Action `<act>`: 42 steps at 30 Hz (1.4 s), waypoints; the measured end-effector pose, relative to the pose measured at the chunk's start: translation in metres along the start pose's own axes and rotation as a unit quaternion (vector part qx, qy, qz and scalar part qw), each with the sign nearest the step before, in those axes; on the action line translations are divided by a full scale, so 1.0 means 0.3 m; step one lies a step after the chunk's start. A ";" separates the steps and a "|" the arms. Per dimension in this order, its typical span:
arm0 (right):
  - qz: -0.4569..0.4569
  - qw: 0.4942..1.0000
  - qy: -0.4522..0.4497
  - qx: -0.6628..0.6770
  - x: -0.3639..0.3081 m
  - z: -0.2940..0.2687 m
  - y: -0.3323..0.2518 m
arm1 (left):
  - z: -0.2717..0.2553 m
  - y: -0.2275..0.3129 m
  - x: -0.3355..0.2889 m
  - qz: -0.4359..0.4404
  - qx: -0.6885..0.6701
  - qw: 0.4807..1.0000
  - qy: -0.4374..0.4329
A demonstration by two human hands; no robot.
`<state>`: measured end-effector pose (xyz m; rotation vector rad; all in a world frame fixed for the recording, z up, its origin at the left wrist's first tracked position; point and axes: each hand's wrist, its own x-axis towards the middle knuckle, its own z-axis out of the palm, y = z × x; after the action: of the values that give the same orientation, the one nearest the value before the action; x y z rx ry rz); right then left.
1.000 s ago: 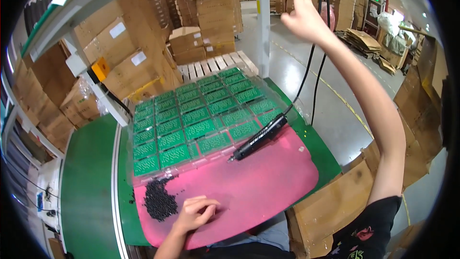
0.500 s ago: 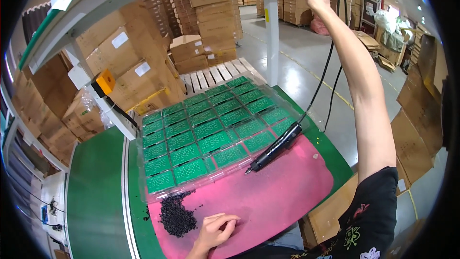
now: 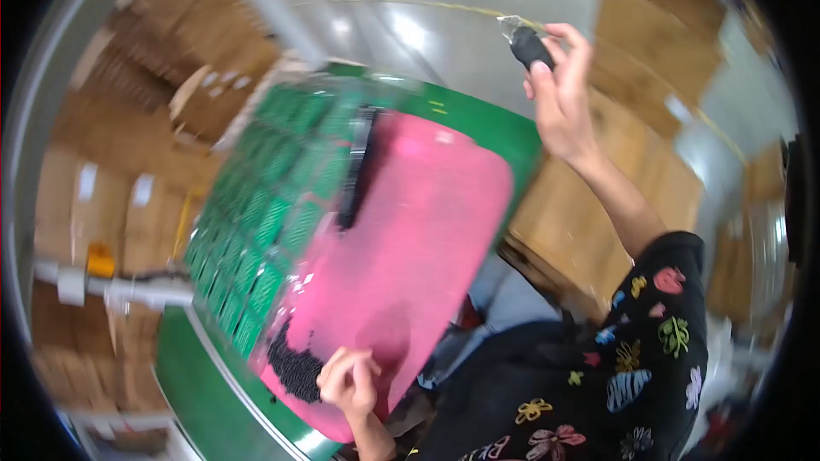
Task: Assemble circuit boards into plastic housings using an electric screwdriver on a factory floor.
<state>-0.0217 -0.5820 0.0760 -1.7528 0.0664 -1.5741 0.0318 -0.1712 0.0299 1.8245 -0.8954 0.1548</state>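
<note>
My right hand (image 3: 565,102) is raised beyond the right edge of the table, fingers closed round a small black bundle with clear crinkled plastic (image 3: 528,44) at its far end. My left hand (image 3: 348,382) hovers over or rests on the pink mat (image 3: 410,230). Its fingers are curled, and whether anything is in them cannot be made out. Right beside it lies a pile of tiny black pieces (image 3: 295,367). A black electric screwdriver (image 3: 357,166) lies along the mat's left side, next to clear trays of green circuit boards (image 3: 256,213). Motion blurs the picture.
A green tabletop (image 3: 491,115) borders the mat. Cardboard boxes (image 3: 606,196) stand close to the right of the table, and more boxes (image 3: 111,213) are stacked at the left. A grey post (image 3: 273,8) rises behind the trays.
My right hand has come down from high up and now holds the black bundle with clear plastic. The whole view has turned to the right. My left hand stays by the black pile.
</note>
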 end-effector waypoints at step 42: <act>0.342 0.518 -0.399 -0.675 -0.474 -1.676 0.991 | 0.850 -0.306 -0.393 -0.441 -0.136 0.852 -0.248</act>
<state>-0.3622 -0.9680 -0.2349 -2.7525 1.6558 0.3328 -0.0682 -0.3125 -0.2098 1.8476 -0.2947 -1.0134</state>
